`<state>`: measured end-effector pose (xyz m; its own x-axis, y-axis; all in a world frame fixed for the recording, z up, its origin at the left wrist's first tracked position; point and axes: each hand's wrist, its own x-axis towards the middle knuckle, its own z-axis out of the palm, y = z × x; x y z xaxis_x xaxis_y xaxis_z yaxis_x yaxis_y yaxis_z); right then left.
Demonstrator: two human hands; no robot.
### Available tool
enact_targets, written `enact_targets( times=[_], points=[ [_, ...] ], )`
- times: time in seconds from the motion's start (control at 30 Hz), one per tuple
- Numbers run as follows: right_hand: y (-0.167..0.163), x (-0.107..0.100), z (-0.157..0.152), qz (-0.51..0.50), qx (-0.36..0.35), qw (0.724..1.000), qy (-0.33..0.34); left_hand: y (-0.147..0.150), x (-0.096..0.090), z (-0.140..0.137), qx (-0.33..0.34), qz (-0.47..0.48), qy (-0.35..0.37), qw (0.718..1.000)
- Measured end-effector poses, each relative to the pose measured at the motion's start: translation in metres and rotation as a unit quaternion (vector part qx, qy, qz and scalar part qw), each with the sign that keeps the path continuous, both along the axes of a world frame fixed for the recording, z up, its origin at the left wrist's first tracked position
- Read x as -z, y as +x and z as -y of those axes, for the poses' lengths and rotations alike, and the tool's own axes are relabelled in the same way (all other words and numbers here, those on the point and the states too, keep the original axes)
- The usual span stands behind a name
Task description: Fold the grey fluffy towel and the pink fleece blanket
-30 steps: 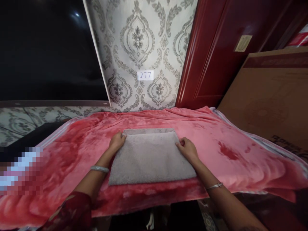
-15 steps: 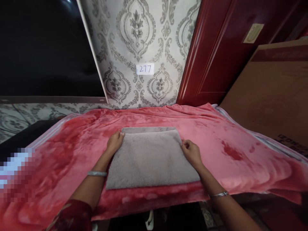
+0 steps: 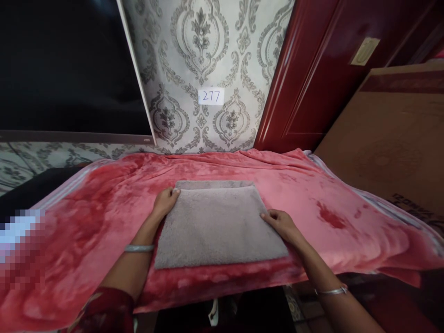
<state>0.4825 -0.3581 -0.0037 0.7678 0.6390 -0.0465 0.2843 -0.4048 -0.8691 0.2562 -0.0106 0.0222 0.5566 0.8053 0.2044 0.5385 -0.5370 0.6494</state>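
Note:
A grey plush towel point(image 3: 222, 226), folded over on itself, lies on a pink and red blanket point(image 3: 291, 189). Its upper layer stops short of the back edge, so a strip of the lower layer shows behind it. My left hand point(image 3: 166, 201) pinches the towel's far left corner, thumb on top. At the right edge, about a third of the way down, my right hand point(image 3: 281, 224) grips the towel between thumb and curled fingers. What lies under those fingers is hidden.
The blanket covers a table against a patterned wall point(image 3: 199, 41) bearing a paper marked 277 point(image 3: 211, 96). A dark television screen point(image 3: 65, 69) stands back left. A red door point(image 3: 319, 83) and a large cardboard box point(image 3: 388, 125) are at the right.
My right hand has slid a little down the towel's right edge, toward me. The left hand stays at the far left corner, and the view has shifted slightly.

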Motion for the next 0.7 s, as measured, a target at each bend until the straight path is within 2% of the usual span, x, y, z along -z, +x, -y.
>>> enact_targets(
  times=[0.2, 0.33, 0.47, 0.7],
  points=[
    [-0.006, 0.002, 0.007, -0.097, 0.012, 0.995, 0.033, 0.003, 0.001, 0.000, -0.008, -0.023, 0.013, 1.000],
    [-0.013, -0.007, 0.009, -0.097, 0.008, 0.995, 0.020, 0.000, -0.001, 0.005, -0.009, -0.029, 0.021, 0.999],
    [-0.030, -0.016, 0.028, -0.130, -0.026, 0.991, 0.021, -0.005, -0.001, 0.008, -0.003, -0.038, 0.021, 0.999],
    [-0.053, -0.013, 0.056, -0.111, -0.054, 0.992, 0.011, -0.002, 0.000, 0.006, -0.016, -0.076, 0.029, 0.997]
  ],
)
